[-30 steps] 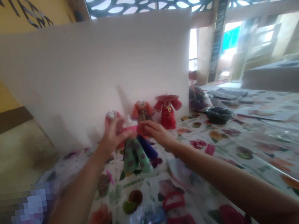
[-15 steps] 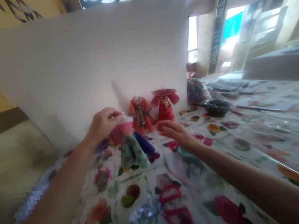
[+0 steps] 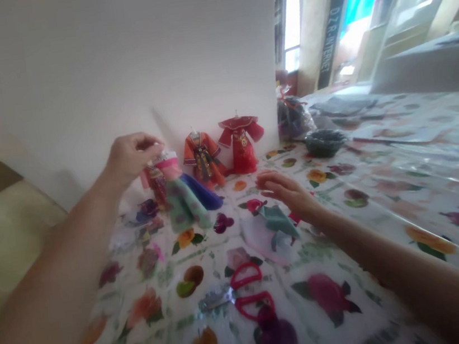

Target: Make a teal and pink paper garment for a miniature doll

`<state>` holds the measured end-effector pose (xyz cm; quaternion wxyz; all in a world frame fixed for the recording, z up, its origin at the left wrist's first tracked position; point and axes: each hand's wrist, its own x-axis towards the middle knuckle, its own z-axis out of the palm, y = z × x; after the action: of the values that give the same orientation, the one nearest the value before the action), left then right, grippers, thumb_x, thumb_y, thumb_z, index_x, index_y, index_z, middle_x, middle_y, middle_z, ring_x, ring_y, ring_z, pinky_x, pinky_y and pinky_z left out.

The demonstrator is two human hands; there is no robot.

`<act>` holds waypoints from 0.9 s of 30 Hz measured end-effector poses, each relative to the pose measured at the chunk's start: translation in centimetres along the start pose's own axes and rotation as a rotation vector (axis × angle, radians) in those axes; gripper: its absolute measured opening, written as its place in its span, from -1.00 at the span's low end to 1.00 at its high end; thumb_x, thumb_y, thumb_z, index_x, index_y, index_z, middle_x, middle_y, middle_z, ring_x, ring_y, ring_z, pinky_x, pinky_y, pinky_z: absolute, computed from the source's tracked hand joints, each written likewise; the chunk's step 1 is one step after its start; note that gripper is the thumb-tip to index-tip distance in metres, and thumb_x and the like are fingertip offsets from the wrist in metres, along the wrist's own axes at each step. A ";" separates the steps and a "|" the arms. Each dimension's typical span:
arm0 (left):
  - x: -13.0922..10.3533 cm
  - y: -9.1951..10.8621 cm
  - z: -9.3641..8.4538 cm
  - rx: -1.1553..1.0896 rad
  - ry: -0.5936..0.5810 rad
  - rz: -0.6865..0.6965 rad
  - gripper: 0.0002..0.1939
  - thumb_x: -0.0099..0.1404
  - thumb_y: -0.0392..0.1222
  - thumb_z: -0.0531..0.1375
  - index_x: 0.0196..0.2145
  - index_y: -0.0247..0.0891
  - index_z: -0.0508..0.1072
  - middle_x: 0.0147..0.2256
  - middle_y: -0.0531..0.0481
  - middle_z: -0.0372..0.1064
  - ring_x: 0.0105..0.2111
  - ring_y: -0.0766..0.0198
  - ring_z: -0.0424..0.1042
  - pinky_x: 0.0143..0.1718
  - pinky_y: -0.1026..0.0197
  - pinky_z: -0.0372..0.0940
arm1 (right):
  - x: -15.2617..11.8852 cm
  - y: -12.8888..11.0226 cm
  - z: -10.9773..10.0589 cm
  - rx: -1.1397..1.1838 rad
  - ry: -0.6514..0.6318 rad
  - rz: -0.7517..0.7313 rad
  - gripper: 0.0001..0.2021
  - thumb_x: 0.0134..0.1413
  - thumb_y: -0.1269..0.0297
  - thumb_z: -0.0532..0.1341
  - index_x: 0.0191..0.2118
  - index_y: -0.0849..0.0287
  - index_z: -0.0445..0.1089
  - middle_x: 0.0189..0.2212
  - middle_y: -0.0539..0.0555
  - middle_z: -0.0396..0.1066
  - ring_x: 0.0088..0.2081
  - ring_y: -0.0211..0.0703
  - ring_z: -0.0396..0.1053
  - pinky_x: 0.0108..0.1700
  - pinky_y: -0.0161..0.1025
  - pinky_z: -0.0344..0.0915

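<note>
- Two hands were at the green and pink dress a second ago; now only the left hand is there.
- Its grip is narrow, seeming to pinch the dress by its top.
- The right hand has gone off to the side. Its grip is loose and looks to hold nothing, near the teal cloth. So one hand alone seems to steady the dress.
- The dress leans more, its top now further left of the orange dress.
- It is above the table; I cannot tell if its hem touches.
</note>
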<state>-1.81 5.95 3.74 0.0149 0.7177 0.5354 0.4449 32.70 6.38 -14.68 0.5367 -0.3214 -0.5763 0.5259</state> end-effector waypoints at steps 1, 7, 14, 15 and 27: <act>0.6 0.1 -0.4 0.010 0.003 0.023 -0.72 0.16 -0.07 0.32 -0.28 -0.36 0.60 -0.37 -0.07 0.53 -0.38 0.24 0.45 -0.29 0.19 0.33 | -0.1 0.1 -0.4 0.003 0.006 0.000 -0.68 0.07 0.00 0.35 -0.10 0.02 0.53 -0.07 0.09 0.50 0.03 0.03 0.45 0.09 0.05 0.40; 3.1 0.9 -1.8 0.086 0.013 0.024 -0.54 0.21 -0.11 0.27 -0.14 -0.69 0.53 -0.32 0.00 0.45 -0.21 0.24 0.46 -0.13 0.16 0.23 | -0.1 1.1 -1.8 0.025 0.007 -0.005 -0.74 0.12 0.03 0.32 -0.11 -0.02 0.54 0.06 0.06 0.43 0.05 -0.01 0.43 0.10 -0.01 0.41; 3.2 -0.5 -1.4 0.139 0.012 -0.032 -0.61 0.21 -0.13 0.28 -0.17 -0.60 0.54 -0.33 -0.01 0.48 -0.28 0.31 0.44 -0.17 0.21 0.27 | 0.0 1.2 -2.0 -0.003 0.027 0.004 -0.71 0.08 -0.01 0.32 -0.14 0.01 0.53 0.06 0.09 0.45 0.05 0.04 0.45 0.10 0.04 0.41; 3.1 -0.9 -1.3 0.138 0.013 -0.038 -0.63 0.21 -0.14 0.29 -0.18 -0.57 0.54 -0.33 -0.03 0.49 -0.30 0.31 0.44 -0.19 0.21 0.29 | 0.0 1.2 -2.0 -0.005 0.028 0.005 -0.71 0.08 -0.01 0.32 -0.14 0.01 0.53 0.05 0.09 0.46 0.05 0.04 0.45 0.09 0.04 0.41; 0.8 -5.7 0.5 0.165 0.003 -0.097 -0.69 0.17 -0.10 0.29 -0.24 -0.42 0.58 -0.35 -0.06 0.52 -0.39 0.32 0.40 -0.30 0.26 0.27 | 0.0 1.6 -1.9 -0.065 0.023 0.010 -0.70 0.10 0.02 0.29 -0.11 0.05 0.50 -0.11 0.10 0.50 -0.05 -0.02 0.49 0.04 0.03 0.41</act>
<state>-5.77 9.27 1.11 -0.0235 0.6890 0.6044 0.3994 34.23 7.24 -16.51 0.5299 -0.3473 -0.5853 0.5060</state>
